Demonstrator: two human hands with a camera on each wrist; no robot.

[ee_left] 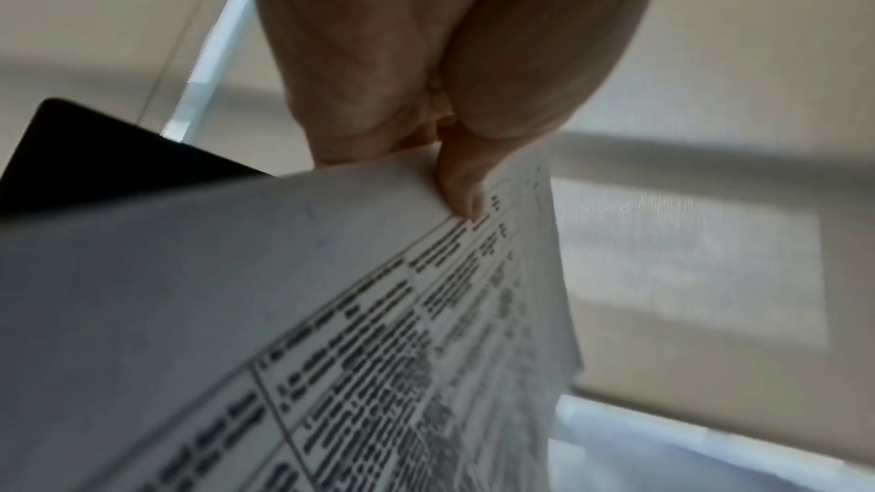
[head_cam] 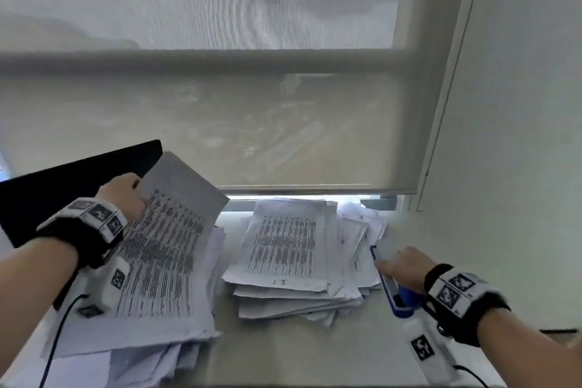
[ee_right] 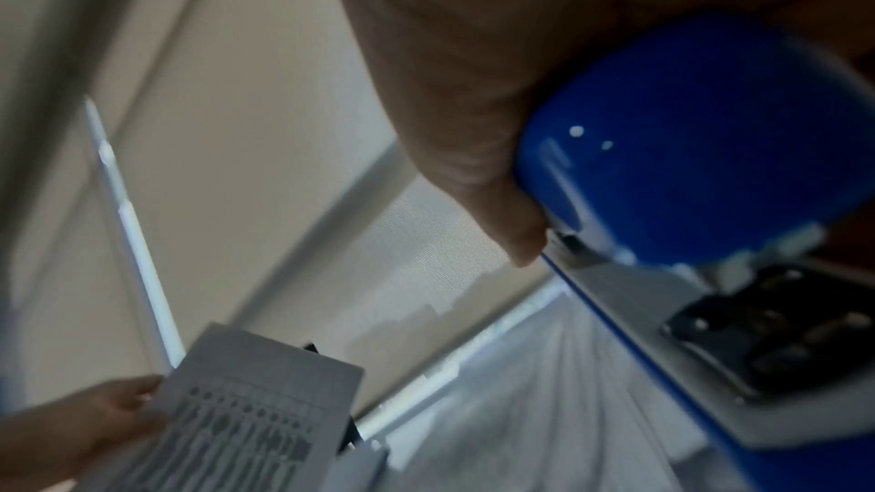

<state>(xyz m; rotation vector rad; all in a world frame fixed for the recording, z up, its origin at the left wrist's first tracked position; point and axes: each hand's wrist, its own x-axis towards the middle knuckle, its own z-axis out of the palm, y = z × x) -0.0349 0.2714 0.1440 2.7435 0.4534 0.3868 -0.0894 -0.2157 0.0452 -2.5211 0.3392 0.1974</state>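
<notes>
- Printed sheets (head_cam: 171, 224) lifted at a slant over the left pile (head_cam: 135, 343), far corner raised, near end down by that pile; touching it or not, impossible to tell.
- Pinched at the upper corner by the left hand (head_cam: 121, 195), thumb (ee_left: 462, 186) pressed on the printed face, fingers curled behind.
- Blue stapler (head_cam: 404, 299) clasped in the right hand (head_cam: 404, 264), fingers wrapped over its top, nose pointing away, just beside the right edge of the middle pile (head_cam: 283, 249).
- Both piles loose and uneven on the pale table (head_cam: 283, 353), side by side with a gap between.
- Black screen (head_cam: 63, 186) leaning behind the left hand.
- Roller blind (head_cam: 252, 123) drawn down behind the table, a strip of light under its hem.
</notes>
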